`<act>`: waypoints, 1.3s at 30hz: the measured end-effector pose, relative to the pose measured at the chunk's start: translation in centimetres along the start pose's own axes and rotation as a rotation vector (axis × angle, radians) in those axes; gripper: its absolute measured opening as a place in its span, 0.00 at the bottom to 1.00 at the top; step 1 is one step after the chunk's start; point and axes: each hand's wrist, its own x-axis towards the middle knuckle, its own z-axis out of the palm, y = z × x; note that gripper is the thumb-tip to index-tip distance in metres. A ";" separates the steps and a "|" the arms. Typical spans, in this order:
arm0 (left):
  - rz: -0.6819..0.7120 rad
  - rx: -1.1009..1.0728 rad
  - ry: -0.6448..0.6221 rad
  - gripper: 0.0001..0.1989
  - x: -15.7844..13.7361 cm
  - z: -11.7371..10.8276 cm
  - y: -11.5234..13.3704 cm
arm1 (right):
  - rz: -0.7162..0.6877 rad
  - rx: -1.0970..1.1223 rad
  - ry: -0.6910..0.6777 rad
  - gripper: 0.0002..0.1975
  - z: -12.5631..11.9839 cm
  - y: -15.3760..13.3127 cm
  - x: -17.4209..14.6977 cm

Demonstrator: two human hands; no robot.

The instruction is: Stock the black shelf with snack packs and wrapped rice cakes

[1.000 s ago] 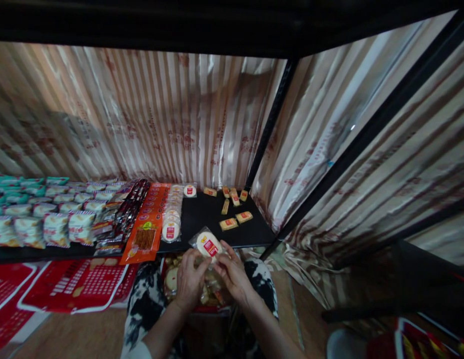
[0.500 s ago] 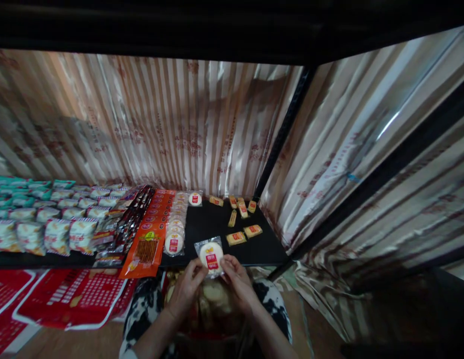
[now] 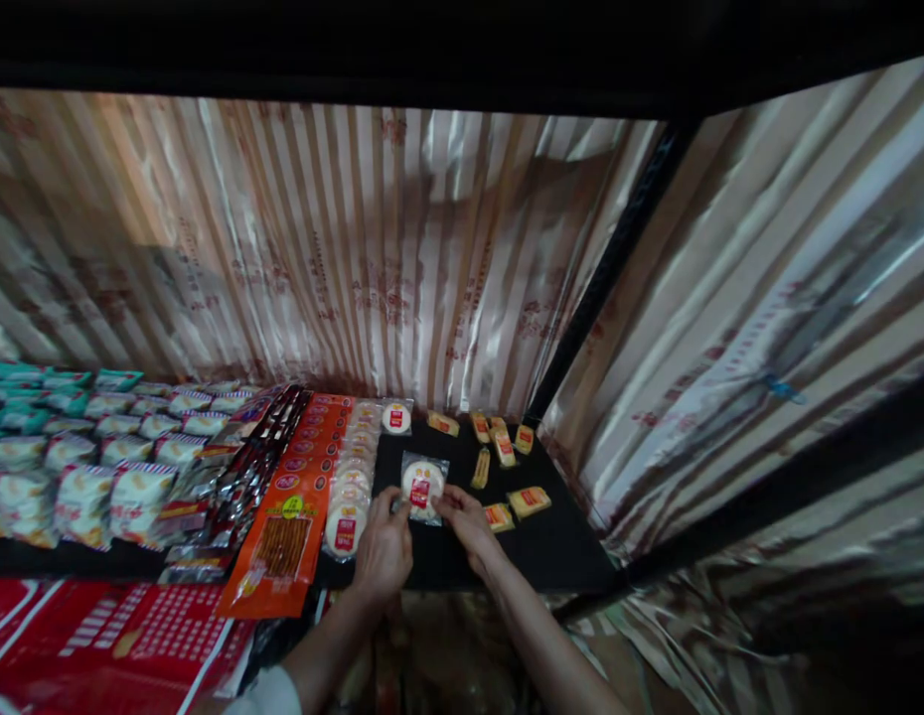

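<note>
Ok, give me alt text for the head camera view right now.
A left hand and a right hand hold a clear-wrapped round white snack at a black shelf. To the left are a row of similar snacks and orange packets; small yellow packets lie to the right.

Your left hand (image 3: 384,551) and right hand (image 3: 468,526) have advanced from the front edge of the black shelf (image 3: 555,556) to a position over its surface. The round white packet (image 3: 424,489) at your fingertips, slanted 1.0 s ago, is now squarer and farther back. Your right hand now partly covers 1 yellow packet (image 3: 499,516).
</note>
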 end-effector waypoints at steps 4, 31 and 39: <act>-0.088 -0.050 -0.057 0.25 2.6 1.1 0.0 | -0.027 -0.108 0.079 0.14 1.0 0.5 4.7; -0.411 -0.130 -0.137 0.29 14.1 5.5 -4.5 | -0.176 -0.921 0.237 0.17 5.4 0.8 16.7; -0.355 -0.002 -0.154 0.29 14.0 6.5 -5.2 | -0.192 -0.952 0.249 0.18 5.5 1.2 17.1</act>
